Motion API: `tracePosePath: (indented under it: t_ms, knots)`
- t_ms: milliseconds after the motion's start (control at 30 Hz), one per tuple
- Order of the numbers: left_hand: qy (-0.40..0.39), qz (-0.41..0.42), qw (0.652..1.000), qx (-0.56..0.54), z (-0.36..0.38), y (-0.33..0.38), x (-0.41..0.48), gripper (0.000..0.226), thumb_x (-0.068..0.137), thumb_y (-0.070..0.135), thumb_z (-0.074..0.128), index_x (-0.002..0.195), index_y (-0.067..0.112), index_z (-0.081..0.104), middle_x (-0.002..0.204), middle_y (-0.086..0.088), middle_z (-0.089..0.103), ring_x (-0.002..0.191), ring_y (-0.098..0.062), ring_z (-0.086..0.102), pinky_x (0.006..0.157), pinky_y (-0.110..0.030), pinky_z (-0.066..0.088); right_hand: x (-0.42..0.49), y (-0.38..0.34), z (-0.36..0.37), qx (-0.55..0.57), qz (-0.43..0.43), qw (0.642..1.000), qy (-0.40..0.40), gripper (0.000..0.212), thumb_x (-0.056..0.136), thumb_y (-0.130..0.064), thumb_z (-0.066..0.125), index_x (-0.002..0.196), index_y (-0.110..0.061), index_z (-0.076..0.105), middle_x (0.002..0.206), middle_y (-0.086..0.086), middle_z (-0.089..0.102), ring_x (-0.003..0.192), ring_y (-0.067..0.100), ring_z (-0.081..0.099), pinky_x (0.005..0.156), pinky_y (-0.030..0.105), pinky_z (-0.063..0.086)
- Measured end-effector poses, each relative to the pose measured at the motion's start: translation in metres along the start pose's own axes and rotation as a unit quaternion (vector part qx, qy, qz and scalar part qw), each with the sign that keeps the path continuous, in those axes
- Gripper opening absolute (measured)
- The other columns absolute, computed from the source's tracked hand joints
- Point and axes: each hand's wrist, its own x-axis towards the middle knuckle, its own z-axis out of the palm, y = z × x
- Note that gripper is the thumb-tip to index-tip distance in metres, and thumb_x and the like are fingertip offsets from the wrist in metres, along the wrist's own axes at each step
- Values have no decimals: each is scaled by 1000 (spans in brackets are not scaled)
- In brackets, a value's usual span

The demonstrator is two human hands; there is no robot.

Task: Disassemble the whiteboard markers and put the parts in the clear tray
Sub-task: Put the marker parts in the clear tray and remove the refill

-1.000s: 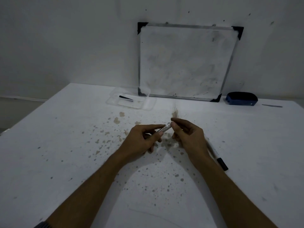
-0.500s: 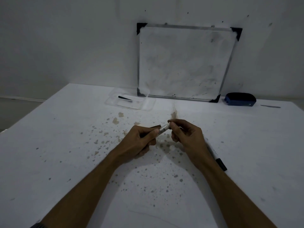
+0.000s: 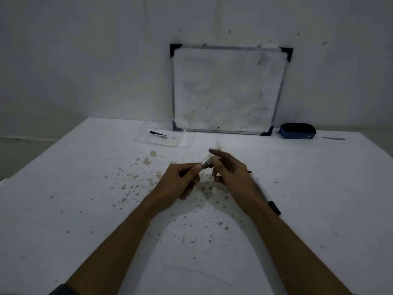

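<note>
A person stood at a white desk (image 3: 63, 209) speckled with brownish stains, both bare forearms reaching forward over it. The left hand (image 3: 180, 180) was curled closed around a slim white whiteboard marker barrel (image 3: 205, 162), whose pale end stuck out past the thumb and forefinger toward the right. The right hand (image 3: 230, 173) met that exposed end, its thumb and lower fingers pinched at the tip while the forefinger pointed out straight above it; exactly what it gripped there was too small and dim to tell. Just beside the right wrist, a second white whiteboard marker with a black cap (image 3: 264, 193) lay on the desk, the cap end nearer the person. Farther back and to the left, a shallow clear plastic tray (image 3: 187, 141) sat on the desk near the wall, with a small black tapered marker part (image 3: 157, 133) lying inside it. Touching the tray's far right corner, a smudged white whiteboard with a metal frame and black corner pieces (image 3: 227, 90) leaned against the wall. To its right a dark blue board eraser (image 3: 297, 130) rested on the desk, and beyond that a thin grey strip (image 3: 333, 138) lay flat near the wall.
</note>
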Motion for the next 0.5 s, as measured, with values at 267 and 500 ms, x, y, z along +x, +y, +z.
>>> tracePosePath:
  t_ms: [267,500]
  knots:
    - [33,-44,993,-108,26,58,33,38,110,34,49,124,2,65,108,-10,82,103,-22,79,88,-30,63,-10,-38,-22,-120,4,986,113,24,95,-49,65,113,-35,61,100,-11,72,74,0,71,62,16,51]
    - [-7,-56,997,-45,84,70,66,39,108,38,53,115,3,67,103,-9,83,92,-19,81,78,-21,62,-28,-37,-62,-247,24,963,106,26,94,-54,64,114,-38,61,94,-19,69,77,-5,68,61,13,49]
